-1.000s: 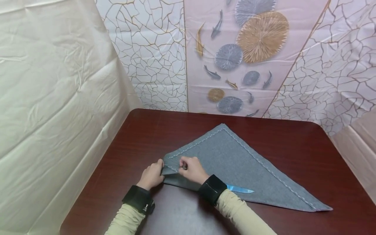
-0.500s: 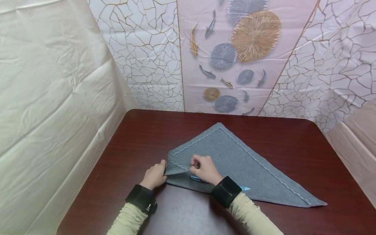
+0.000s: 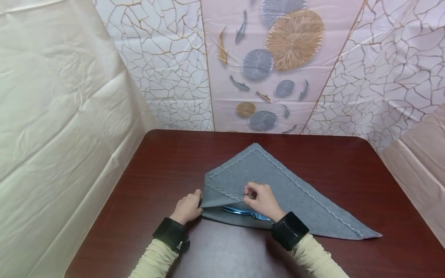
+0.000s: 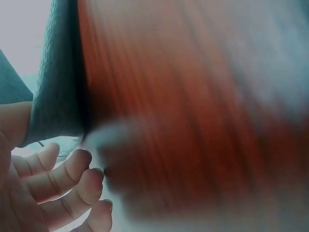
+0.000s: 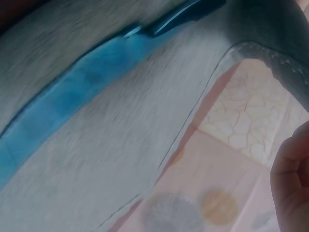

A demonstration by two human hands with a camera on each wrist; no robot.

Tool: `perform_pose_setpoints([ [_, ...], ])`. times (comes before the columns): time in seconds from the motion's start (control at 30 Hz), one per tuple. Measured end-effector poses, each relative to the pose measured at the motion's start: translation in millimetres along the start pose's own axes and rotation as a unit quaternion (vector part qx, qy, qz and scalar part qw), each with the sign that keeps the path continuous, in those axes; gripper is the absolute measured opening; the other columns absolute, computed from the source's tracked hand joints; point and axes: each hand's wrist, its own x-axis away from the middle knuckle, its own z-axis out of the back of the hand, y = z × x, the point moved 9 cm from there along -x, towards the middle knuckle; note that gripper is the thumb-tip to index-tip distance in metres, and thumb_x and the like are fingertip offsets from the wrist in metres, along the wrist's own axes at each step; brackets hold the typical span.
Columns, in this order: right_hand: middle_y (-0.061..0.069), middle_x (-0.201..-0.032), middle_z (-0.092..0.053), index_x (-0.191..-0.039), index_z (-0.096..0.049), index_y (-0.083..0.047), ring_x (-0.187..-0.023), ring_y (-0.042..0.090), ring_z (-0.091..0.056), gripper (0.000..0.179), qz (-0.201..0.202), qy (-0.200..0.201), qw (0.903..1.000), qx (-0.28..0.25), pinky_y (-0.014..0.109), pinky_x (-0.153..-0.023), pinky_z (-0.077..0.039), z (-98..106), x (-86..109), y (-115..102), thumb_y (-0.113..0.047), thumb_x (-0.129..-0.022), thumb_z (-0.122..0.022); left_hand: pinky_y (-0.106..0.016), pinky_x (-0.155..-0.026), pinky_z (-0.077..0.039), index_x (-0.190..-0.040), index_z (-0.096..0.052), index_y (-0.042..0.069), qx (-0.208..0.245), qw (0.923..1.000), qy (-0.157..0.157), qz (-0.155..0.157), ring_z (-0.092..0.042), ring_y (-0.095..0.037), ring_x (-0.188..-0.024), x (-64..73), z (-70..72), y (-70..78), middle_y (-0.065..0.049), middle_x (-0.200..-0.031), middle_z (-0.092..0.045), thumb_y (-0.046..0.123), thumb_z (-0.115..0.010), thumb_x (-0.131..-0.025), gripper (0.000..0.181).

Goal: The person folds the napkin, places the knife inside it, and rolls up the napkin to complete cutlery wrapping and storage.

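Observation:
A grey felt cloth with white stitching along its edges lies folded into a triangle. My right hand, fingers curled in a pinch, holds a stitched corner of its raised left flap. At the fold on the left end, my left hand grips the cloth; in the left wrist view the cloth edge passes between thumb and fingers. Under the flap and my right hand lies a shiny blue knife, part of it hidden in the head view. The right wrist view shows its blue blade and darker handle.
Everything rests on a dark red-brown wooden table with rounded corners. A patterned sheet hangs behind it. Cream fabric drapes down along the left side. Black bands wrap both wrists.
My right hand has moved to the right, drawing the cloth's corner across the fold. More of the knife's left end shows. My left hand stays at the left fold. The view has shifted slightly.

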Motion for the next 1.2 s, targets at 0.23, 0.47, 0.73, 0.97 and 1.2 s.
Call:
perform_pose_setpoints([
  [0.23, -0.011, -0.065, -0.044, -0.076, -0.052, -0.013, -0.055, 0.002, -0.033, 0.021, -0.006, 0.004, 1.0000, 0.006, 0.022, -0.053, -0.032, 20.5, 16.9, 11.2, 0.006, -0.076, -0.060, -0.035, -0.049, -0.040, -0.088, -0.046, 0.011, 0.000, 0.9999, -0.007, -0.015, -0.053, -0.021, -0.058, -1.3, -3.5, 13.3, -0.001, -0.066, -0.051, 0.012, -0.066, -0.073, 0.025],
  [0.47, -0.013, -0.065, -0.042, -0.078, -0.052, -0.015, -0.055, 0.001, -0.031, 0.022, -0.007, 0.018, 0.9994, 0.028, 0.023, -0.052, -0.031, 40.1, 34.3, 21.7, 0.006, -0.077, -0.060, -0.033, -0.049, -0.038, -0.087, -0.045, 0.011, 0.018, 0.9989, -0.011, -0.041, -0.049, -0.017, -0.056, 0.5, -6.4, 25.5, 0.001, -0.066, -0.047, 0.015, -0.066, -0.077, 0.023],
  [0.73, -0.014, -0.065, -0.046, -0.075, -0.052, -0.015, -0.055, 0.000, -0.035, 0.023, -0.029, 0.037, 0.9972, 0.058, 0.021, -0.053, -0.032, 62.6, 53.1, 33.3, 0.006, -0.075, -0.060, -0.030, -0.049, -0.036, -0.089, -0.047, 0.010, 0.051, 0.9967, -0.021, -0.059, -0.043, -0.013, -0.053, 0.2, -7.5, 37.3, 0.003, -0.064, -0.043, 0.019, -0.064, -0.081, 0.021],
  [0.97, -0.014, -0.064, -0.047, -0.073, -0.053, -0.015, -0.055, 0.000, -0.037, 0.024, -0.048, 0.054, 0.9931, 0.092, 0.021, -0.052, -0.033, 78.6, 64.8, 40.8, 0.008, -0.070, -0.062, -0.028, -0.049, -0.036, -0.094, -0.050, 0.009, 0.056, 0.9945, -0.029, -0.083, -0.043, -0.011, -0.051, 0.9, -10.5, 48.9, 0.005, -0.063, -0.044, 0.018, -0.062, -0.082, 0.020],
  [1.2, -0.014, -0.062, -0.045, -0.072, -0.053, -0.015, -0.054, 0.000, -0.037, 0.025, -0.063, 0.054, 0.9918, 0.097, 0.020, -0.051, -0.031, 88.3, 77.1, 46.5, 0.007, -0.069, -0.064, -0.026, -0.050, -0.036, -0.096, -0.052, 0.008, 0.065, 0.9917, -0.041, -0.102, -0.043, -0.009, -0.052, 1.5, -12.9, 59.6, 0.006, -0.063, -0.044, 0.016, -0.063, -0.081, 0.021],
])
